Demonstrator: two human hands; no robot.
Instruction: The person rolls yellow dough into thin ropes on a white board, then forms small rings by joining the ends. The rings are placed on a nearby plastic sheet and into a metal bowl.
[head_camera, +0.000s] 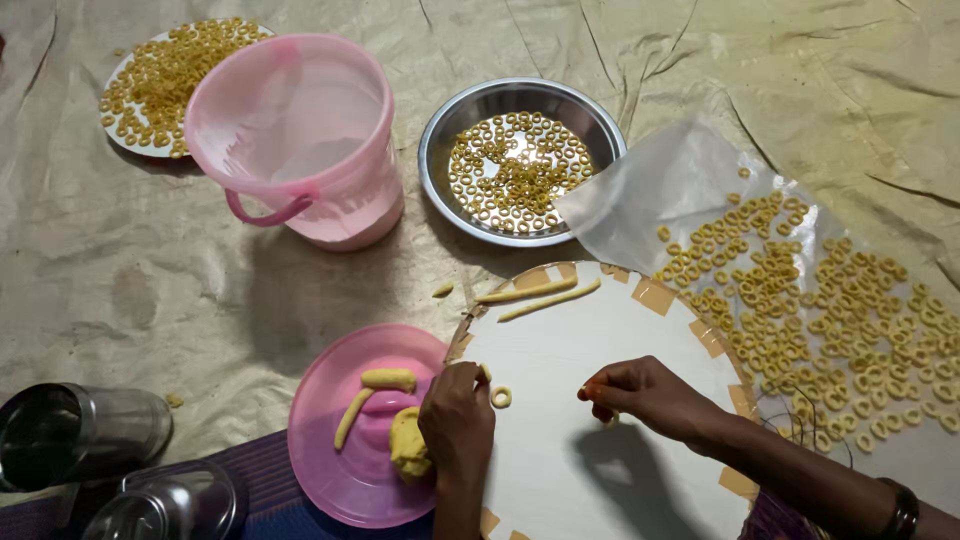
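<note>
A crumpled beige plastic sheet (130, 280) covers the floor and carries everything. On its near edge lies a round white board with brown tape patches on its rim (560, 340), the largest thing on it. To the right of the board, a clear plastic film (680, 175) runs to the sheet's right edge and is strewn with many small yellow dough rings (800, 290). Toward the far left corner stands a translucent pink plastic bucket with a handle (300, 140), and behind it a white plate heaped with yellow rings (165, 75). Just right of the bucket sits a round steel bowl (520, 160) with a loose layer of the same rings. Touching the board's left rim is a pink plastic lid turned upside down (345, 440), holding a lump of yellow dough (408, 442) and 2 short dough rolls. At the near left corner lie 2 steel tumblers (80, 430) on their sides. Near the board's far rim lie 2 thin yellow dough ropes (540, 295).

The left hand (458, 420) rests at the board's left rim, its grip pinched together just beside a single small dough ring (501, 397) lying on the board; whether the fingertips touch it I cannot tell. The right hand (650, 395) hovers over the board's middle, its grip closed together on a tiny bit of dough, mostly hidden.
</note>
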